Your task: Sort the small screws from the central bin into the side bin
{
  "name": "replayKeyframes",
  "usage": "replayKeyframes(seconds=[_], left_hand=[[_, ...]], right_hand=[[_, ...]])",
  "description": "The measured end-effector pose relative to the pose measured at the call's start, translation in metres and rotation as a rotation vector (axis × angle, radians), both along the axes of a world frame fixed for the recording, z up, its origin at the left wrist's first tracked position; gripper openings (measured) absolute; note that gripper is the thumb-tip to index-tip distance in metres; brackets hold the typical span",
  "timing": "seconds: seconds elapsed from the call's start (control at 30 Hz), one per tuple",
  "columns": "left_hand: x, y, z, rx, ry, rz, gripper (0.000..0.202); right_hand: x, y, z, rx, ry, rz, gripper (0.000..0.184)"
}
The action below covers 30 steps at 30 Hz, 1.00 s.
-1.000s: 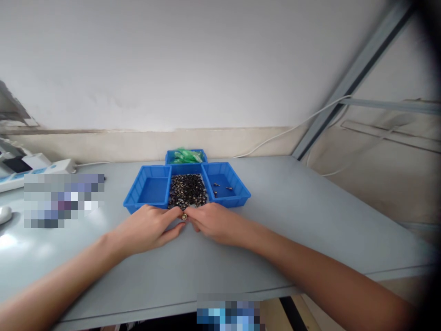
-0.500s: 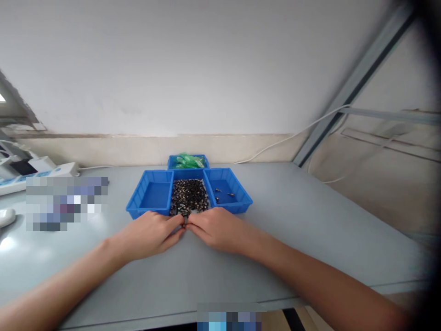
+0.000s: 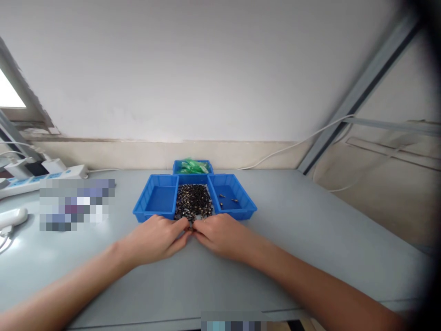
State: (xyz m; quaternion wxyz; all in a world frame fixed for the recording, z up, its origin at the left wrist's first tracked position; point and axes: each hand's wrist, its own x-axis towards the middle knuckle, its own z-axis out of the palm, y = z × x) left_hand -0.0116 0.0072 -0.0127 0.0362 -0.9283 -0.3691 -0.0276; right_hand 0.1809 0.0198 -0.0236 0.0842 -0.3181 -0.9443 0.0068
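My left hand and my right hand meet fingertip to fingertip at the near edge of a heap of small dark metal parts. Both hands are closed in a pinch around a tiny piece between them, too small to make out. The heap lies between two blue trays. No parts show in the left blue tray. Several small brass-and-dark parts lie in the right blue tray.
Behind the heap, another blue tray holds green plastic packets. A white power strip with plugs is at the left, near a white device. A white cable runs along the wall to a metal post.
The view has shifted, so everything sits slightly lower and further right. My hands keep the same pinch at the heap's near edge; nothing else has visibly moved.
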Motion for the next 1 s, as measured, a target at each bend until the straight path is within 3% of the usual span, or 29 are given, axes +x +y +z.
replayKeyframes(seconds=[0.17,0.33,0.43,0.57,0.67,0.77,0.83,1.0], left_hand=[[0.0,-0.003,0.006,-0.007,-0.075,-0.059,0.031],[-0.001,-0.001,0.005,0.014,-0.075,-0.036,0.026],[-0.001,0.001,-0.001,0.052,-0.03,0.034,0.023],[-0.002,0.003,-0.009,0.084,0.031,0.094,0.021],[-0.003,0.003,-0.011,0.119,0.057,0.128,0.02],[-0.003,0.002,-0.011,0.122,0.053,0.117,0.021],[-0.002,0.002,-0.012,0.11,0.04,0.099,0.022],[0.001,0.001,-0.012,0.047,0.042,0.098,0.025]], right_hand=[[0.0,0.0,0.002,-0.049,0.035,0.006,0.015],[0.007,0.0,0.021,0.015,0.144,-0.082,0.029],[0.015,0.008,0.03,0.117,0.171,-0.34,0.031],[0.029,0.025,0.031,0.235,0.05,-0.694,0.029],[0.034,0.032,0.029,0.217,0.008,-0.784,0.037],[0.029,0.029,0.028,0.233,0.127,-0.69,0.036],[0.023,0.022,0.027,0.227,0.256,-0.545,0.03],[0.013,-0.001,0.016,0.127,0.352,0.065,0.024]])
